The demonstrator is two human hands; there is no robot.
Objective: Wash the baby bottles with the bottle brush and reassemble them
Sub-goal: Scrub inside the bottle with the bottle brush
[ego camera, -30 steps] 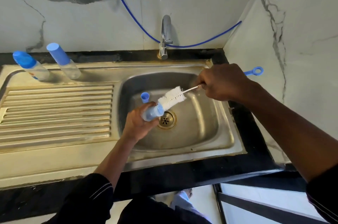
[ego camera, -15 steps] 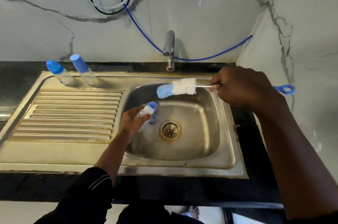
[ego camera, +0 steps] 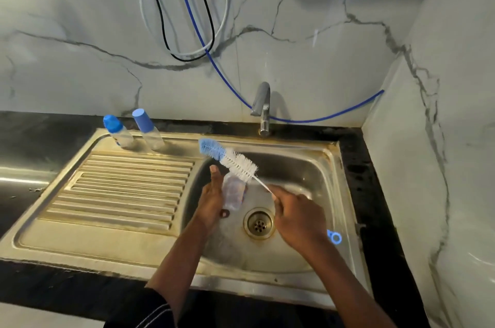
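Nearest the viewer, the right hand (ego camera: 297, 215) is clamped on the thin wire stem of the white-bristled, blue-tipped bottle brush (ego camera: 230, 160). The brush's blue ring handle (ego camera: 334, 238) projects past the wrist. The left hand (ego camera: 211, 199) holds the clear plastic baby bottle (ego camera: 234, 192) over the bowl of the stainless steel sink (ego camera: 332, 193), thumb straight along its side. The other fingers are hidden behind it. The brush head lies slantwise across the bottle's top, outside it, tip pointing away. Judged step: scrubbing this bottle. The next move calls for turning the tip to the mouth and entering squarely. The bristles mask the mouth. Farther back, a clear bottle with a rounded blue cap (ego camera: 117, 131) and a clear bottle with a tall blue cap (ego camera: 148, 129) stand side by side on the sink ledge, left of the chrome tap (ego camera: 263, 108).
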